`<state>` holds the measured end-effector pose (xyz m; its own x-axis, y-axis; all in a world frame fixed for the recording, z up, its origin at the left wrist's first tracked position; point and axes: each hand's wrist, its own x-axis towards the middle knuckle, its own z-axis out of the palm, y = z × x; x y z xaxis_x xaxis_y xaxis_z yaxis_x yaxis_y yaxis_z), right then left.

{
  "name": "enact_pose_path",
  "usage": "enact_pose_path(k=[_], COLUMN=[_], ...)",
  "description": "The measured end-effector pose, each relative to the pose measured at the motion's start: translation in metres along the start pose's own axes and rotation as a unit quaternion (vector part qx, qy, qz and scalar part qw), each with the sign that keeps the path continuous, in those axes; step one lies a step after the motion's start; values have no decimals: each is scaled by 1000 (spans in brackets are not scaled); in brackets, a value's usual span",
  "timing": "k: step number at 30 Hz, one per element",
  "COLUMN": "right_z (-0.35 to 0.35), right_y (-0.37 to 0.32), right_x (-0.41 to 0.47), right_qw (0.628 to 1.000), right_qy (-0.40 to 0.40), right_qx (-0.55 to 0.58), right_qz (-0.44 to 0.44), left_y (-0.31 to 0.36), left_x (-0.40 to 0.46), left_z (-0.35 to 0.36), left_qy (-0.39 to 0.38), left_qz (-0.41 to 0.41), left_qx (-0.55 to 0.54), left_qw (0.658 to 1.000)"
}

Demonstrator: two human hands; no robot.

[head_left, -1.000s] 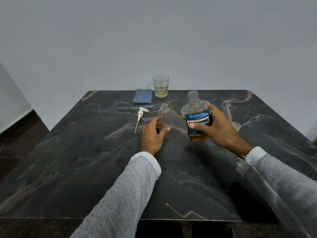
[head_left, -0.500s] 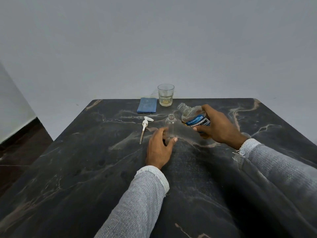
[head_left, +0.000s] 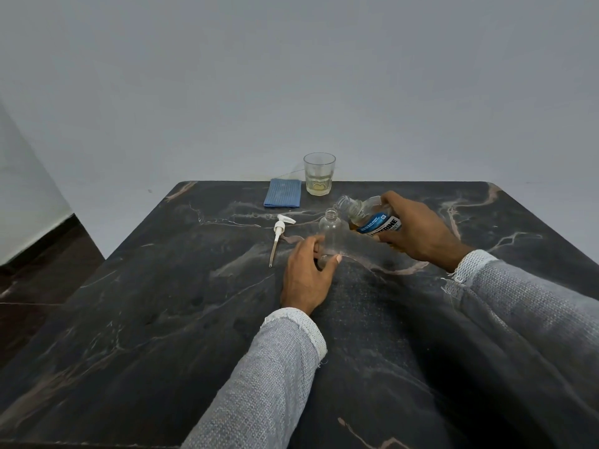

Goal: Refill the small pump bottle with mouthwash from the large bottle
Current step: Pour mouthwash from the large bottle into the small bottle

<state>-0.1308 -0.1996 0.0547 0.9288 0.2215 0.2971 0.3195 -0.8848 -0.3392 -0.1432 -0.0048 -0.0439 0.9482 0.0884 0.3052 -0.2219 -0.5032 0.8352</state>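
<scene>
Mouthwash sits amber in the large bottle (head_left: 372,218), which our right hand (head_left: 418,231) grips round the labelled body, tilted so that its uncapped mouth points left and hangs just above the neck of the small bottle (head_left: 330,236). Our left hand (head_left: 308,273) curls round the base of that small clear bottle, which stands upright on the dark marble table (head_left: 162,319); we cannot quite tell whether liquid is running yet (the glare and clear plastic hide it). The white pump (head_left: 279,233) lies flat on the table left of the small bottle. Farther back, a blue cloth (head_left: 282,197) lies just beside a glass (head_left: 319,174) holding a little pale liquid.
</scene>
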Motion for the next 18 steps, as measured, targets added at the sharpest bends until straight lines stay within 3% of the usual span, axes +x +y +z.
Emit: enact_pose_path(k=[18], right_z=[-7], right_y=[-3], right_x=[7], right_qw=[994], right_qy=[47], right_qx=[-91], right_qz=[-43], left_y=[0], left_x=[0], left_z=[0], left_qy=[0], left_qz=[-5], left_qx=[-4], left_qw=[1000])
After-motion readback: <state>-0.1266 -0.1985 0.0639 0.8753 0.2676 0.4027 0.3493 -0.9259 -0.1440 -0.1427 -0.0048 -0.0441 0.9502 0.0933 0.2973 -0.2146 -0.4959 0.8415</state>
